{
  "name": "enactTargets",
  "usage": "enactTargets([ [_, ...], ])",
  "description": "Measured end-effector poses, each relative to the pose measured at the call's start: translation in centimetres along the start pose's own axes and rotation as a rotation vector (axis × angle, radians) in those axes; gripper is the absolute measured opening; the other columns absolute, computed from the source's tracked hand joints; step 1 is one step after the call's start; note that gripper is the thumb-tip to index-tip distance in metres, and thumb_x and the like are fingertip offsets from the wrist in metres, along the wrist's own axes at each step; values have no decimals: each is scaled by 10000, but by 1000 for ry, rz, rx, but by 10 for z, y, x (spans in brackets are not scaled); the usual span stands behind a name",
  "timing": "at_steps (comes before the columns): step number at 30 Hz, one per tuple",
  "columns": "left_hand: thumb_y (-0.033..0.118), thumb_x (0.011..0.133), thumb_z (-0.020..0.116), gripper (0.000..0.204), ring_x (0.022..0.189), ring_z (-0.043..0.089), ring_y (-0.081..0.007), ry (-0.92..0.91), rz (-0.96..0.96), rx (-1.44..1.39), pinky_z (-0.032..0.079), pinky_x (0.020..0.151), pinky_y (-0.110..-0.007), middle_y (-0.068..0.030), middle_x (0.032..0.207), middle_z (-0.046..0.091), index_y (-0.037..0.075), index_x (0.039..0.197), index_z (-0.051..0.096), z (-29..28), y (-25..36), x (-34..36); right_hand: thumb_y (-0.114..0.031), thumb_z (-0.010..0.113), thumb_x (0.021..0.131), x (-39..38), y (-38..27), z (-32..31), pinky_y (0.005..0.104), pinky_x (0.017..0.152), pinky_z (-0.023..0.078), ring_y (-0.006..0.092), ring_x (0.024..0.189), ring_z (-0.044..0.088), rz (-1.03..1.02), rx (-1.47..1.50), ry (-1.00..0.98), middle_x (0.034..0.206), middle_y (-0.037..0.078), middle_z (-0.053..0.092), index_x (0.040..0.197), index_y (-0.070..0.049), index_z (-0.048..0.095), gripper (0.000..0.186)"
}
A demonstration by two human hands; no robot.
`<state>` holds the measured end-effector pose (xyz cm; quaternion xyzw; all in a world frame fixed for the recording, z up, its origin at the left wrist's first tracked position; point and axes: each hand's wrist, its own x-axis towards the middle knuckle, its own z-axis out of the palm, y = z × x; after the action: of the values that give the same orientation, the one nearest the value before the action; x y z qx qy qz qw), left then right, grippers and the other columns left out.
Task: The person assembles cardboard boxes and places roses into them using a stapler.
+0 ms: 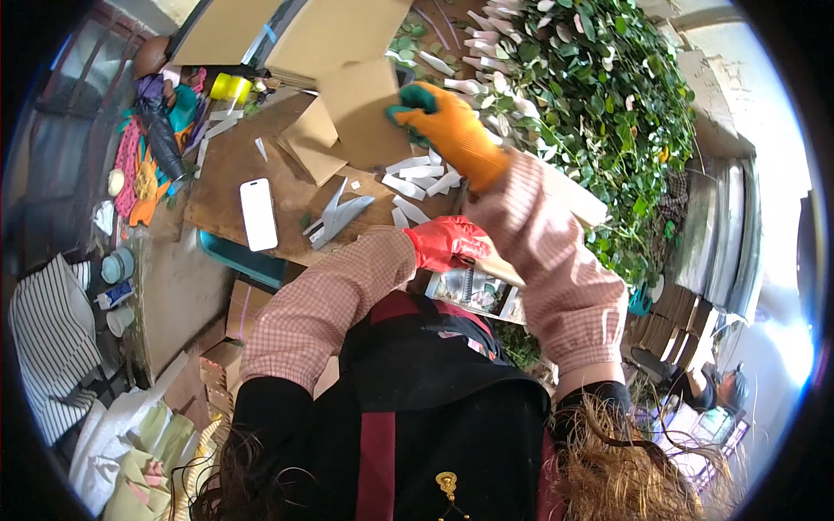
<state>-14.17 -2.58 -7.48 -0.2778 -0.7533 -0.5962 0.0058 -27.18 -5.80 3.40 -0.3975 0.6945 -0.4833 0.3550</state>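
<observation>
My right hand (460, 135), in an orange glove with green fingertips, reaches over the far part of the table. Its curled fingers pinch the right edge of a brown cardboard sheet (360, 113), which stands tilted beside a folded cardboard piece (311, 143). My left hand (445, 243), in a red glove, is closed near the table's front edge, just in front of my body. What it grips is mostly hidden; a tan edge (502, 267) shows beside it. Left of it lie a grey stapler (340, 219) and several white paper strips (424, 176).
A white phone (257, 214) lies on the wooden table (221, 178). Larger cardboard sheets (334, 35) are stacked at the back. Leafy stems with wrapped flower heads (599, 113) pile up on the right. A yellow tape roll (230, 89) sits at the far left, above a teal tray (239, 259).
</observation>
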Motion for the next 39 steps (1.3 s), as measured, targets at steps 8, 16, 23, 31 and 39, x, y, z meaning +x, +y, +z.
enactTargets([
  [8, 178, 778, 698, 520, 1308, 481, -286, 47, -57, 167, 367, 1097, -455, -120, 1372, 560, 96, 1281, 601, 29, -29, -4, -224, 570, 1009, -211, 64, -118, 213, 524, 431, 58, 594, 525, 709, 324, -137, 761, -35, 577, 1078, -40, 632, 206],
  [16, 82, 626, 706, 661, 1379, 430, -306, -68, -16, 365, 258, 1172, -553, -80, 1357, 586, 162, 1275, 606, 23, -28, 1, -210, 663, 934, -234, 145, -121, 319, 660, 527, 181, 749, 632, 742, 10, 228, 860, 105, 657, 1036, 56, 623, 288],
  [23, 24, 644, 651, 597, 1379, 436, -332, -138, -60, 239, 179, 1200, -543, -73, 1309, 619, 96, 1235, 617, 11, -20, 6, -261, 672, 896, -224, 137, -117, 400, 683, 542, 312, 733, 685, 665, -417, 174, 862, 211, 676, 981, 40, 613, 318],
  [31, 179, 776, 722, 381, 1259, 530, -316, 212, -198, 355, 347, 1110, -474, -120, 1266, 627, 172, 1156, 708, 1, -5, 42, -342, 649, 895, -224, 145, -111, 467, 847, 479, 406, 968, 626, 665, -536, 146, 971, 242, 672, 1044, 17, 619, 390],
  [39, 478, 759, 749, 534, 1415, 370, -285, -28, -179, 645, 197, 1183, -506, -52, 1465, 489, 316, 1261, 669, 13, -22, 53, -450, 584, 913, -227, 116, -125, 476, 819, 505, 379, 920, 648, 552, -770, -44, 950, 174, 696, 1100, -80, 631, 417],
])
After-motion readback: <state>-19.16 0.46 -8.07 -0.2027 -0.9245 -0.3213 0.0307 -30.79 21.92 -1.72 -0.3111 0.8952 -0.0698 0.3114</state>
